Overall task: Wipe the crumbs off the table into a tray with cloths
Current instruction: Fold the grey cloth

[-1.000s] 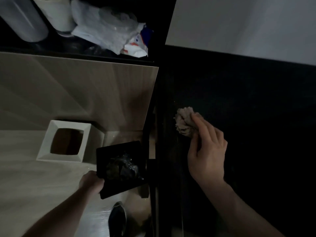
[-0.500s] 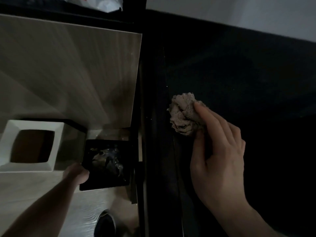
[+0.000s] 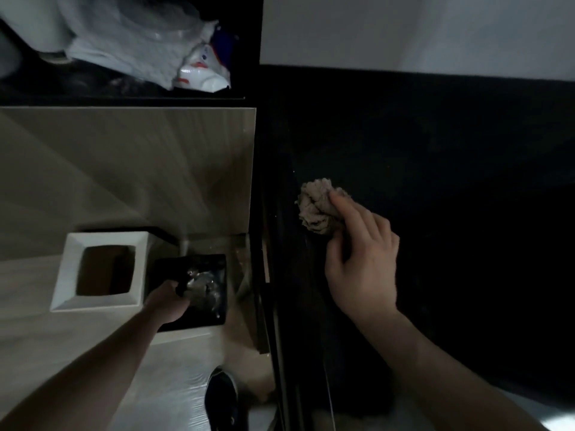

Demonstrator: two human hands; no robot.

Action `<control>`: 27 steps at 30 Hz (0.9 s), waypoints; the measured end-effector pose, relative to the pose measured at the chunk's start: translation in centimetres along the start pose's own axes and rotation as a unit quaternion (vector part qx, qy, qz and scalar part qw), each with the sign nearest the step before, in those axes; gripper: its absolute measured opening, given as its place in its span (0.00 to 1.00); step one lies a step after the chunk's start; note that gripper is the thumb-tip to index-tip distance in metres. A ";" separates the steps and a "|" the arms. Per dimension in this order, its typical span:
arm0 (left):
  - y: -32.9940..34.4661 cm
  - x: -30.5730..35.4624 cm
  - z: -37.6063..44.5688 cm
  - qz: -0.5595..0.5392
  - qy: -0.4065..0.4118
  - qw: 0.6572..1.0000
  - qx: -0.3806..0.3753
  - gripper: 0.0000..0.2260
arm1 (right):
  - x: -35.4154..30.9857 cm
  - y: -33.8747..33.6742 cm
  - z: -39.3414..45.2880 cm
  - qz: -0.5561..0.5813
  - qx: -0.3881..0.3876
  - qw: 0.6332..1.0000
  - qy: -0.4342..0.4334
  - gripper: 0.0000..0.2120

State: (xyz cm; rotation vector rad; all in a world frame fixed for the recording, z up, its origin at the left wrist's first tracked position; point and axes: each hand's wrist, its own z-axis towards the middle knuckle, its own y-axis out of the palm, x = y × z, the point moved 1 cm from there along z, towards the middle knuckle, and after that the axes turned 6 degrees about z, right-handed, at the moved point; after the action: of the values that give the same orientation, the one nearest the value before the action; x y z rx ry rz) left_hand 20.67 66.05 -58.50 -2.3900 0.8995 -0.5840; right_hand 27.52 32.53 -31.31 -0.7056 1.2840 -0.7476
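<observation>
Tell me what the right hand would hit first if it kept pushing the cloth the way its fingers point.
The right hand points up and left, the cloth leading. Dark table lies ahead, then probably its left edge; depth is murky in this light.

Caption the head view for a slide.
Right hand presses a crumpled cloth on the dark table; left hand holds the tray.
</observation>
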 end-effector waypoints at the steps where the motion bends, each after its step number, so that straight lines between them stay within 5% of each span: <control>1: -1.6 1.9 -2.3 -0.012 0.028 0.999 0.018 0.13 | 0.0 -0.1 0.0 0.001 -0.004 1.000 0.000 0.28; 5: -6.7 7.8 -10.8 -0.145 0.133 0.979 0.052 0.18 | -0.8 -1.4 -0.3 0.021 -0.052 0.998 0.026 0.30; 10: -12.2 13.7 -24.1 -0.185 0.276 0.940 0.081 0.18 | -3.2 -5.1 -4.3 0.105 -0.103 0.983 0.109 0.21; 13: -13.3 15.6 -31.5 -0.162 0.335 0.928 0.023 0.18 | -3.2 -7.4 -6.6 0.129 -0.061 0.968 0.204 0.19; 16: -13.2 16.8 -37.7 -0.111 0.377 0.919 -0.041 0.14 | -2.5 -9.2 -7.9 0.091 -0.109 0.935 0.325 0.28; 18: -12.9 17.3 -40.3 -0.106 0.381 0.917 -0.049 0.14 | -2.3 -9.9 -8.3 0.101 -0.149 0.918 0.354 0.19; 21: -12.9 17.9 -42.7 -0.095 0.369 0.923 -0.054 0.15 | -2.8 -11.6 -8.7 0.143 -0.121 0.914 0.359 0.07; 27: -14.1 20.5 -47.4 -0.035 0.382 0.923 -0.038 0.13 | -5.0 -20.7 -10.9 0.272 -0.044 0.913 0.300 0.05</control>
State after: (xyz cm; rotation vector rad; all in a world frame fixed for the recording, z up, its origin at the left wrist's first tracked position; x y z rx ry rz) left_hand 15.32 46.12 -9.13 -2.2638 1.1492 -1.5996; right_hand 14.17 24.10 -13.29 -0.1462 1.9763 -0.4502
